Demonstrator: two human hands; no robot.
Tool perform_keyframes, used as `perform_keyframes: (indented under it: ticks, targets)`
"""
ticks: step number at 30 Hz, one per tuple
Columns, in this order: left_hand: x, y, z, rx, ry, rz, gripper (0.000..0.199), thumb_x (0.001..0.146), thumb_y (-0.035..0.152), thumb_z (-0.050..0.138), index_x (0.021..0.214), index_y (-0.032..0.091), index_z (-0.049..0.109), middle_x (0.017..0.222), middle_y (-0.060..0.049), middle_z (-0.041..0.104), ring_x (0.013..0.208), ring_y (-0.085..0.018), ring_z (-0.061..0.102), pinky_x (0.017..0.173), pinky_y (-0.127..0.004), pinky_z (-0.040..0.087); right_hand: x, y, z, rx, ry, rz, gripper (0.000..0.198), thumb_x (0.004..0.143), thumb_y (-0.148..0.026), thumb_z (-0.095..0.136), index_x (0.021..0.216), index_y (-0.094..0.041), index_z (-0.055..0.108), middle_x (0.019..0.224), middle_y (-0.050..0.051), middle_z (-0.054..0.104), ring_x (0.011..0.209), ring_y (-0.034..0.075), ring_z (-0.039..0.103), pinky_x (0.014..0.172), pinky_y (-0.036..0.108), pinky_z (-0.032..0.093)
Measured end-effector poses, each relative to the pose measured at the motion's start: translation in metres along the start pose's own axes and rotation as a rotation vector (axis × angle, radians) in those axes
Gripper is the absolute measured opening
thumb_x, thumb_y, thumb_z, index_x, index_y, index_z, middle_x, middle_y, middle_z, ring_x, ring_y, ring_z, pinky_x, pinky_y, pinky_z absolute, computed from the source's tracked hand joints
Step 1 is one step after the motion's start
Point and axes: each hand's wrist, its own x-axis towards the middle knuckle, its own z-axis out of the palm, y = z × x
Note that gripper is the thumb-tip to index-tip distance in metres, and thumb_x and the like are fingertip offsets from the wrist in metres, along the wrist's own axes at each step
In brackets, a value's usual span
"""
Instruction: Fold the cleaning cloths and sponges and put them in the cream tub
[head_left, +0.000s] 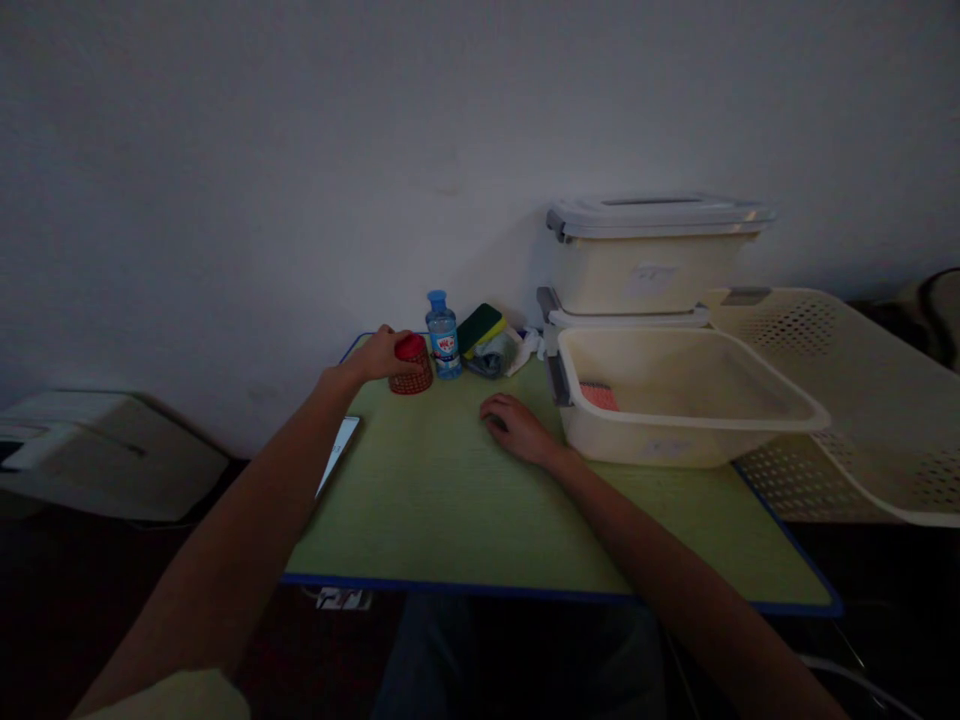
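Note:
My left hand (pixel 381 356) reaches to the back left of the green table and is closed around a small red container (pixel 411 372) with a red top and a patterned side. The container stands on the table. Just right of it is a clear blue bottle (pixel 444 340) with a blue cap and a label. My right hand (pixel 516 424) rests on the tabletop near the middle, fingers loosely curled, thumb apart, with nothing in it. It lies left of an open cream plastic bin (pixel 675 440) that has a pink-red piece (pixel 598 396) inside.
A green and yellow sponge (pixel 480 328) and a crumpled grey cloth (pixel 495 354) lie by the wall. Lidded boxes (pixel 652 272) are stacked behind the bin. A perforated laundry basket (pixel 862 370) stands at the right. A phone-like slab (pixel 339 452) lies at the table's left edge.

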Motion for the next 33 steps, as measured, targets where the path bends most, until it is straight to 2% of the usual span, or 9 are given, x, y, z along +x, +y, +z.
perform_keyframes:
  ticks: [4,7,10,13,16,20,23,28,33]
  targets:
    - [-0.028,0.015,0.001,-0.021,0.062,0.054,0.066,0.064,0.051,0.061,0.118,0.015,0.053,0.095,-0.008,0.047,0.093,-0.025,0.050,0.085,-0.035,0.043,0.000,0.003,0.002,0.020,0.005,0.010,0.020,0.072,-0.002,0.048,0.082,-0.015,0.059,0.089,0.007,0.057,0.089,0.019,0.052,0.085,0.038,0.041]
    - [-0.045,0.028,0.002,-0.033,0.097,0.107,0.065,0.065,0.051,0.061,0.118,0.016,0.053,0.096,-0.008,0.047,0.093,-0.025,0.051,0.086,-0.037,0.043,-0.001,0.006,0.004,0.041,0.025,0.037,0.029,0.073,-0.005,0.048,0.098,-0.015,0.057,0.098,0.010,0.058,0.097,0.021,0.052,0.090,0.042,0.040]
    - [-0.059,0.043,0.006,-0.051,0.121,0.159,0.069,0.065,0.052,0.063,0.122,0.015,0.052,0.099,-0.009,0.047,0.093,-0.026,0.052,0.087,-0.038,0.043,-0.003,0.007,0.004,0.087,0.037,0.062,0.048,0.076,-0.010,0.050,0.123,-0.016,0.043,0.111,0.013,0.056,0.101,0.021,0.053,0.091,0.043,0.041]
    - [-0.067,0.063,0.013,-0.080,0.182,0.218,0.072,0.065,0.052,0.065,0.124,0.014,0.051,0.102,-0.009,0.048,0.097,-0.025,0.052,0.089,-0.038,0.043,-0.002,0.006,0.004,0.161,0.023,0.056,0.073,0.074,-0.024,0.061,0.136,-0.020,0.022,0.124,0.014,0.050,0.103,0.021,0.054,0.088,0.042,0.044]
    - [-0.070,0.082,0.023,-0.109,0.260,0.273,0.075,0.062,0.055,0.068,0.123,0.013,0.052,0.106,-0.011,0.051,0.100,-0.026,0.052,0.091,-0.038,0.042,-0.001,0.004,0.003,0.370,0.014,0.024,0.096,0.066,-0.037,0.071,0.139,-0.022,0.010,0.134,0.016,0.041,0.114,0.024,0.049,0.093,0.044,0.041]
    - [-0.069,0.105,0.039,-0.205,0.373,0.299,0.078,0.059,0.056,0.070,0.121,0.013,0.053,0.106,-0.012,0.054,0.099,-0.026,0.054,0.090,-0.039,0.043,-0.001,0.001,0.001,0.565,0.052,0.025,0.099,0.060,-0.042,0.075,0.137,-0.023,0.015,0.137,0.014,0.035,0.124,0.025,0.039,0.101,0.044,0.035]
    - [-0.068,0.113,0.054,-0.436,0.455,0.299,0.082,0.052,0.056,0.074,0.121,0.016,0.051,0.105,-0.010,0.057,0.101,-0.027,0.054,0.092,-0.041,0.042,-0.001,-0.001,-0.001,0.582,0.075,0.051,0.098,0.055,-0.041,0.078,0.133,-0.020,0.022,0.135,0.014,0.037,0.125,0.025,0.038,0.104,0.043,0.032]
    - [-0.061,0.114,0.081,-1.088,0.490,0.236,0.100,0.048,0.064,0.071,0.130,0.019,0.036,0.118,-0.013,0.053,0.105,-0.026,0.055,0.092,-0.040,0.042,-0.001,-0.004,-0.003,0.535,0.100,0.107,0.094,0.055,-0.046,0.077,0.129,-0.016,0.026,0.132,0.015,0.040,0.123,0.025,0.040,0.104,0.043,0.032]
    - [-0.055,0.113,0.093,-1.261,0.378,0.299,0.092,0.051,0.074,0.060,0.118,0.013,0.046,0.117,-0.017,0.056,0.111,-0.027,0.052,0.099,-0.039,0.036,-0.003,-0.006,-0.003,0.418,0.129,0.112,0.091,0.058,-0.048,0.074,0.129,-0.016,0.027,0.133,0.015,0.038,0.125,0.026,0.037,0.107,0.044,0.027]
